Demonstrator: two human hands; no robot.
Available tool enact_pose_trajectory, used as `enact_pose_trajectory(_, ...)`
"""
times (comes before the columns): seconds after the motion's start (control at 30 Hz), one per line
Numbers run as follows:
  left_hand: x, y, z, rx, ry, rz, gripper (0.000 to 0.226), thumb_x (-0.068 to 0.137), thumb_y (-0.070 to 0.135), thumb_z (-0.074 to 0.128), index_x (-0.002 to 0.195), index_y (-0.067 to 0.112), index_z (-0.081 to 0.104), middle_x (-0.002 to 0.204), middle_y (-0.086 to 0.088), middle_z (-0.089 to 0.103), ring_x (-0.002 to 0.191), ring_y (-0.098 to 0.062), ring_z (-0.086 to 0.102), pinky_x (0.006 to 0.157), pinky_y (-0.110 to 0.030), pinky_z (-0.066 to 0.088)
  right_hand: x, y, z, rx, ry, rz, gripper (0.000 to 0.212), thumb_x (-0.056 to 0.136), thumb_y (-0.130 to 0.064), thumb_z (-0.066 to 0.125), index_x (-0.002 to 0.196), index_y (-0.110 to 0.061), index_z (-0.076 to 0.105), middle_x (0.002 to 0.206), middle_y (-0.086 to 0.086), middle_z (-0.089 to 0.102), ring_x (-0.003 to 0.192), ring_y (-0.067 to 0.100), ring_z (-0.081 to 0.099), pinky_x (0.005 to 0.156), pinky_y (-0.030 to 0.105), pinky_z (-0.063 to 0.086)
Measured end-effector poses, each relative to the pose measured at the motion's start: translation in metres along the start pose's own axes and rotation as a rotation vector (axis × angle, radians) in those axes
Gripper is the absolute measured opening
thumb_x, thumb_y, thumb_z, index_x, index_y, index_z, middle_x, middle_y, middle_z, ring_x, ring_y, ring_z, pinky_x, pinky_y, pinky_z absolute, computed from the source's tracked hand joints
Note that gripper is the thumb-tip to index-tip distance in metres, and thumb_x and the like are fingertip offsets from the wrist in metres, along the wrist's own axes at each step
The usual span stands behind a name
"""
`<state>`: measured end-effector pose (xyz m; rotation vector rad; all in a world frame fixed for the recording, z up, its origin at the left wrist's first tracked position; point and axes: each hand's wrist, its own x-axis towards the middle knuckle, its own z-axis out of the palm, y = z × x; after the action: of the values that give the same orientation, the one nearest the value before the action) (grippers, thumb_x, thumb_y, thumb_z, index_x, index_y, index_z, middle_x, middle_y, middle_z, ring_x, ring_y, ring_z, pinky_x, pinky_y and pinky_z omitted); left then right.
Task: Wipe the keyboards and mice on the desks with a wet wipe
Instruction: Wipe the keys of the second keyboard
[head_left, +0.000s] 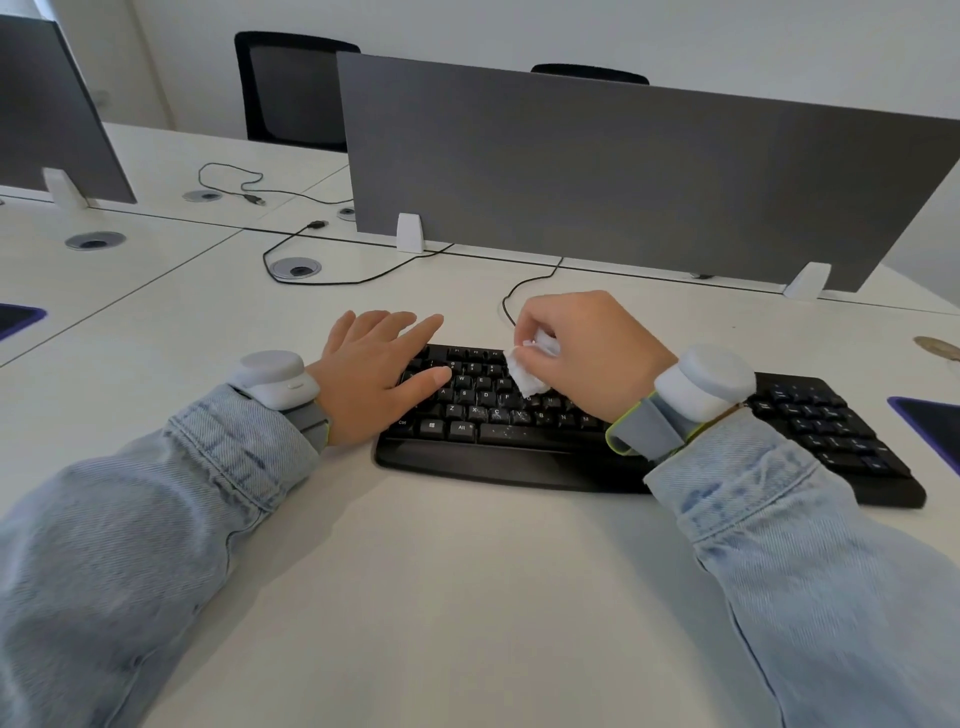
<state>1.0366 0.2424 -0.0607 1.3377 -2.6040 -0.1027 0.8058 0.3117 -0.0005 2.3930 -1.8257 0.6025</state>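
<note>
Pinching a crumpled white wet wipe (527, 375) with curled fingers of the right hand (582, 358), wad hanging below the fingertips and touching the upper letter rows of the black keyboard (519, 441). Just left of that pinch, lying flat with straight, slightly spread fingers: the left hand (382, 379), palm down on the keyboard's left end, thumb across the keys near Q and W, fingertips reaching past the far edge onto the white desk (415, 597). Under and right of the pinch, stretching away beneath the right wrist, the rest of the keyboard, number pad at the far right end, pale specks showing on the lower keys and space bar. Behind the pinch, looping back toward the grey divider panel (623, 171), a thin black cable (524, 288). Strapped on both wrists, grey bands carrying rounded pale modules, above light denim sleeves. Well left of the pinch and farther back, round cable grommets set in the desk and loose cables with plugs. Beyond the divider, two black chair backs. At the far right edge, a dark pad's corner with purple trim (930, 426).
</note>
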Motion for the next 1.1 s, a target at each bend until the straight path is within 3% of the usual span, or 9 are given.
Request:
enact_pose_trajectory(0.1,0.001,0.000,0.000,-0.005,-0.007,-0.005,0.098,0.076,0.079,0.001,0.161,0.032,0.013,0.162,0.000,0.025,0.152,-0.023,0.011,0.124,-0.050,-0.001,-0.003,-0.005,0.005,0.059,-0.127,-0.058,0.006,0.088,-0.028,0.061,0.088,-0.024,0.066,0.072,-0.016,0.051,0.068,0.001,0.047,0.060,0.020,0.035)
enact_pose_trajectory(0.2,0.001,-0.001,0.000,0.002,0.001,-0.002,0.097,0.076,0.079,0.001,0.160,0.032,0.014,0.162,0.000,0.026,0.151,-0.024,0.012,0.124,-0.050,-0.001,-0.004,-0.007,0.009,0.071,-0.216,-0.082,0.005,0.087,-0.031,0.063,0.089,-0.027,0.065,0.076,-0.015,0.054,0.069,0.000,0.048,0.060,0.016,0.036)
enact_pose_trajectory(0.43,0.000,0.001,0.000,-0.005,0.005,-0.002,0.098,0.076,0.078,0.001,0.160,0.031,0.014,0.162,-0.001,0.026,0.151,-0.023,0.012,0.124,-0.049,-0.001,-0.002,-0.006,0.010,0.004,-0.196,-0.033,0.007,0.087,-0.028,0.062,0.093,-0.026,0.061,0.071,-0.017,0.044,0.073,0.008,0.043,0.057,0.017,0.030)
enact_pose_trajectory(0.6,0.001,0.000,0.002,-0.008,0.019,0.002,0.097,0.077,0.079,0.002,0.160,0.031,0.015,0.161,-0.001,0.029,0.150,-0.025,0.015,0.124,-0.049,0.002,-0.001,-0.011,0.019,0.031,-0.174,0.026,0.007,0.089,-0.024,0.054,0.094,-0.022,0.058,0.079,-0.012,0.049,0.081,0.015,0.050,0.060,0.026,0.035)
enact_pose_trajectory(0.9,0.001,0.000,0.002,-0.050,-0.027,0.011,0.097,0.078,0.080,0.004,0.161,0.030,0.013,0.148,0.008,0.041,0.146,-0.020,0.021,0.124,-0.051,0.002,0.006,-0.016,0.026,-0.036,-0.107,0.157,0.004,0.090,-0.029,0.051,0.086,-0.027,0.052,0.095,-0.006,0.059,0.093,0.024,0.053,0.084,0.037,0.036)
enact_pose_trajectory(1.1,0.001,0.005,0.000,-0.017,-0.020,0.000,0.109,0.071,0.091,0.002,0.161,0.029,0.014,0.144,0.005,0.043,0.146,-0.019,0.022,0.124,-0.052,0.002,0.002,-0.014,0.016,-0.020,-0.199,0.145,0.004,0.086,-0.033,0.056,0.085,-0.029,0.055,0.081,-0.013,0.049,0.089,0.020,0.053,0.085,0.038,0.036)
